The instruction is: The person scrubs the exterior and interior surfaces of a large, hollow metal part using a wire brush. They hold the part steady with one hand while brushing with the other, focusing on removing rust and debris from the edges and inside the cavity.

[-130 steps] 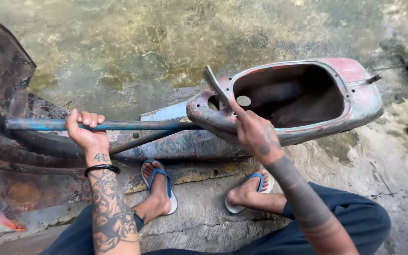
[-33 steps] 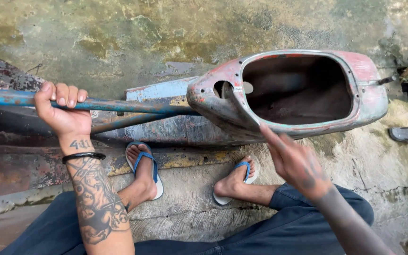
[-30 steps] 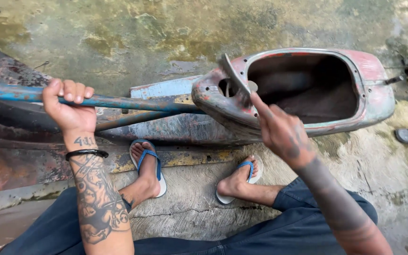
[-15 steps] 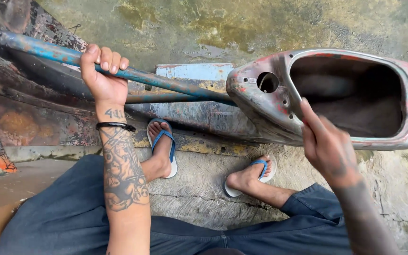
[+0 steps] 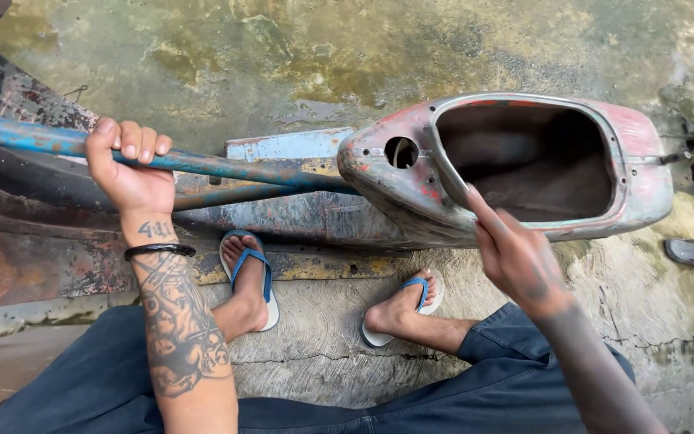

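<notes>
A single head-worn camera is looking steeply down from above the seated person, facing forward over the knees. It is sitting close, taking in the left hand [image 5: 126,173], the right hand [image 5: 516,257], both feet and the concrete floor [image 5: 323,48] beyond.

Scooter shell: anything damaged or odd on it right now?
Yes. The scooter shell is stripped bare, its red paint worn down to grey metal, with rust patches. The blue tube in the left hand is chipped and rusty too.
</notes>
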